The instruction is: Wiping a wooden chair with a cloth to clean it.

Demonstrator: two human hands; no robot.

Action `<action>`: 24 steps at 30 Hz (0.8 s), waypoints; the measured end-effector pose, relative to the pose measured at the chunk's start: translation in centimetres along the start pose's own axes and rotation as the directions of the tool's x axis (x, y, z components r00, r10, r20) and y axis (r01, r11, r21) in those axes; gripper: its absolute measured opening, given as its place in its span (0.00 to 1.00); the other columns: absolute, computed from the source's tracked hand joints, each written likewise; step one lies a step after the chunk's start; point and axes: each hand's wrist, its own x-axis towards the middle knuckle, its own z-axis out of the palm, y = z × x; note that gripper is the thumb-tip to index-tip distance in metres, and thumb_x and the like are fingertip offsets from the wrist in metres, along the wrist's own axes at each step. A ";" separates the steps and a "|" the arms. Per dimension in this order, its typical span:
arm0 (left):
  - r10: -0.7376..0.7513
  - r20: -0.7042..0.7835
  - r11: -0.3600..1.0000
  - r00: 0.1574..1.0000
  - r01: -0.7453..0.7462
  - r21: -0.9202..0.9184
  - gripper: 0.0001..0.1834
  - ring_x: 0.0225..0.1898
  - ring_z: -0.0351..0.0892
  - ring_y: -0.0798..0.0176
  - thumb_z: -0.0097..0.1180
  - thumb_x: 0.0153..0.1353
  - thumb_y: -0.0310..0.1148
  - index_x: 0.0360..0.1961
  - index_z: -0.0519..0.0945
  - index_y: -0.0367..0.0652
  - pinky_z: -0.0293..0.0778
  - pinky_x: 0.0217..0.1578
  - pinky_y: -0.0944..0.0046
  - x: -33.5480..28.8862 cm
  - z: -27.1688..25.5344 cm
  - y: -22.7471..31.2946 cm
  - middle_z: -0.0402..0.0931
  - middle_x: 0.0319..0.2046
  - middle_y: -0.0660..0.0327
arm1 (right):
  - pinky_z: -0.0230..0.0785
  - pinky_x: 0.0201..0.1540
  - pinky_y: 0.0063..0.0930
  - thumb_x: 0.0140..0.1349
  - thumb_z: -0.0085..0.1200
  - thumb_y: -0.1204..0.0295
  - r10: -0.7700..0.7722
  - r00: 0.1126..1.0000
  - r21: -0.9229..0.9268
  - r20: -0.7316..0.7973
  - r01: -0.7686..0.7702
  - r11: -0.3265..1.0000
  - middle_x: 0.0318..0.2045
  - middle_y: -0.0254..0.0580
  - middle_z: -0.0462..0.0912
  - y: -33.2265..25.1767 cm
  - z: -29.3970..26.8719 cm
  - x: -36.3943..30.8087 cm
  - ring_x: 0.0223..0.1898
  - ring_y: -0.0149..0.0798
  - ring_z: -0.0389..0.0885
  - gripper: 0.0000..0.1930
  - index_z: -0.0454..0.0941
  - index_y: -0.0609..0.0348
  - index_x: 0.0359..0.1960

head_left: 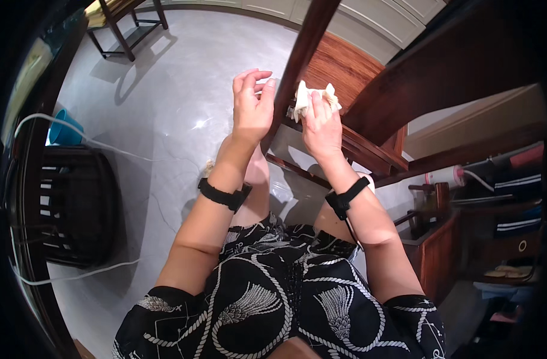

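— Cloth (312, 96) first: where have you got it?

— Bunched in my right hand (321, 125), fingers clamped around it, pressed against the dark wooden post (297, 66) of the chair frame, just right of the post.

— And the left?

— My left hand (252, 107) is just left of the same post, holding nothing I can see. Fingers are loosely curled with the thumb tip by the wood; whether it truly grips the post, I cannot tell.

— How does the post run?

— Its long axis slants from near my hands up and away to the far right. It passes between my two hands, so both are close to it, but only the right carries the cloth. The polished seat panel (339, 69) lies beyond, on the far right.
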 end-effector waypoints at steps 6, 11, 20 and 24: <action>0.031 0.062 0.999 0.998 -0.029 -0.034 0.13 0.41 0.77 0.60 0.55 0.64 0.31 0.47 0.75 0.37 0.76 0.43 0.63 -1.0 1.1 0.7 0.61 0.55 0.50 | 0.51 0.69 0.45 0.54 0.50 0.76 0.042 0.990 -0.105 0.131 -0.029 0.994 0.61 0.55 0.67 0.5 -2.8 -1.5 0.62 0.49 0.67 0.31 0.61 0.69 0.63; 0.019 0.079 0.999 0.997 -0.016 -0.037 0.13 0.41 0.77 0.61 0.55 0.63 0.30 0.47 0.74 0.37 0.76 0.44 0.63 -1.2 0.4 1.0 0.61 0.55 0.50 | 0.50 0.70 0.44 0.51 0.50 0.80 0.027 0.990 -0.082 0.137 -0.016 0.997 0.62 0.54 0.67 0.5 -4.7 -3.7 0.64 0.50 0.65 0.32 0.62 0.69 0.62; 0.034 0.115 0.996 0.993 -0.025 -0.083 0.13 0.40 0.77 0.63 0.55 0.62 0.27 0.48 0.74 0.37 0.77 0.42 0.65 -2.4 0.5 1.8 0.62 0.54 0.50 | 0.47 0.69 0.54 0.58 0.43 0.73 -0.025 0.991 0.015 0.133 0.023 1.000 0.60 0.58 0.68 1.1 -4.6 -5.2 0.63 0.52 0.67 0.29 0.59 0.70 0.63; 0.077 0.157 0.992 0.985 -0.060 -0.112 0.13 0.40 0.78 0.62 0.55 0.62 0.26 0.48 0.74 0.36 0.77 0.42 0.66 -3.3 1.5 2.5 0.62 0.54 0.51 | 0.49 0.68 0.53 0.57 0.45 0.71 0.081 0.995 0.266 -0.065 -0.061 0.962 0.57 0.60 0.70 -3.2 -2.2 1.6 0.60 0.57 0.68 0.22 0.72 0.69 0.52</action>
